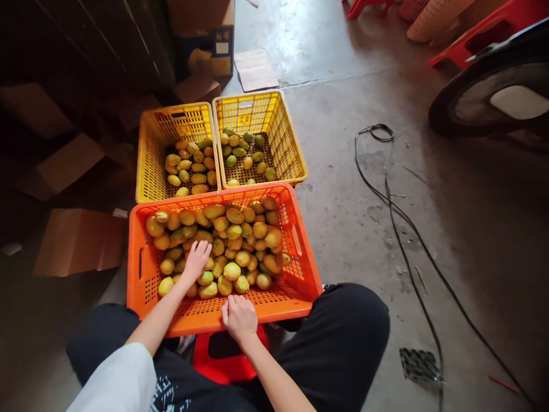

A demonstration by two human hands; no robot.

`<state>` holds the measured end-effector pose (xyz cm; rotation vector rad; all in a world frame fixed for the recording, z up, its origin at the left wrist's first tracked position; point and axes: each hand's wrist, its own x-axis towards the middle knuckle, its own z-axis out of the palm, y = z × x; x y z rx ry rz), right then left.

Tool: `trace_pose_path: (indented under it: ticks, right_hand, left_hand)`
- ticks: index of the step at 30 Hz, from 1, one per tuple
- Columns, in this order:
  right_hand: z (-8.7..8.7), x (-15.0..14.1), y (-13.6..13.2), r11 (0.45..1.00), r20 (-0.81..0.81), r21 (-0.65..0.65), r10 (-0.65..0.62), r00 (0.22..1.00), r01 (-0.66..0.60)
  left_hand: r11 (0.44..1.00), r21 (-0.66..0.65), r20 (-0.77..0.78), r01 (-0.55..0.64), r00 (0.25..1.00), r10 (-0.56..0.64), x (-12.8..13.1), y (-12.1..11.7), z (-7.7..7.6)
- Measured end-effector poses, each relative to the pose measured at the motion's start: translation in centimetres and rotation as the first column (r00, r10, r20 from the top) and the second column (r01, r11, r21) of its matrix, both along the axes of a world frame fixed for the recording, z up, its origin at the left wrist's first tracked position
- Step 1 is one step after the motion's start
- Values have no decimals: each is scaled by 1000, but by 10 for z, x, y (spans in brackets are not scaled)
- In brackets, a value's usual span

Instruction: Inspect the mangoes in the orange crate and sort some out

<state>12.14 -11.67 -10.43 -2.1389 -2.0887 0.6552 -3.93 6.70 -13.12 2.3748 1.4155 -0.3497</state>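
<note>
Passage, as I view it: over the near rim of the orange crate (274, 312), down to the fruit (231, 271); also along the floor (332, 229) to its right, as far as the black cable (355, 154). Obstructions: its four raised walls; beyond its far rim, the left yellow crate (148, 154) and right yellow crate (294, 137); to its left, an open carton (81, 240); at its near right corner, a knee (355, 320).

Left hand (198, 260) reaches forward, palm down, fingers slightly spread; right hand (240, 316) is nearer the body, fingers curled.
</note>
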Motion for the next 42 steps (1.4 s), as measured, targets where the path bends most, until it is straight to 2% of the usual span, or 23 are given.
trace_pose_path:
  ticks: [3,5,7,10,15,18,20,23,25,27,29,30,32,34,36,38,40,42]
  right_hand:
    - [3,0,2,999,-4,-38,-5,1000,5]
    - [4,0,4,999,-7,-53,-5,1000,5]
    - [5,-1,5,998,-12,-57,-1,1000,0]
    - [5,-1,5,999,-13,-51,-1,1000,1]
    - [7,-1,6,998,-9,-63,-8,1000,7]
    - [9,-1,8,997,-12,-78,-2,1000,1]
    - [11,-1,9,996,-8,-86,-6,1000,5]
    - [12,-1,11,995,-2,-95,-13,1000,13]
    - [13,-1,12,995,-1,-97,-17,1000,17]
    - [14,-1,13,995,-6,-101,-21,1000,21]
    - [15,-2,11,992,-12,-121,-23,1000,22]
    - [16,-3,11,990,-16,-136,-24,1000,22]
    - [17,-6,11,984,-24,-175,-37,999,32]
    - [15,-4,17,970,-45,-236,-66,997,53]
    - [8,7,33,933,-73,-350,-120,990,88]
    - [-3,27,56,834,-7,-511,-249,969,210]
    - [-19,53,80,797,98,-489,-354,930,355]
    - [-37,74,98,769,86,-532,-367,926,354]
  left_hand:
    - [997,0,-2,-80,997,80,10,46,-1]
    - [996,-22,-41,-82,996,81,18,69,-5]
    - [998,-26,-113,-58,992,54,24,80,-10]
    - [996,-84,-183,-14,983,-1,26,78,-15]
    - [995,-99,-90,-20,996,11,20,58,-8]
    - [992,-119,-62,-52,997,45,22,43,5]
    - [982,-126,-42,-142,990,137,24,27,16]
    - [907,-278,-10,-316,945,327,23,-17,35]
    - [892,-283,32,-352,926,375,16,-55,45]
    - [861,-202,79,-468,868,490,7,-93,53]
    - [750,-61,116,-658,742,660,-1,-122,58]
    - [703,-11,138,-711,695,706,-3,-131,59]
    - [657,19,181,-754,649,739,-4,-141,58]
    - [675,-5,208,-737,660,722,-1,-143,55]
    - [703,-11,237,-711,681,693,1,-143,51]
    - [710,-4,263,-704,684,680,2,-144,49]
    - [704,3,283,-710,676,680,1,-147,48]
    - [712,0,299,-702,679,670,0,-149,47]
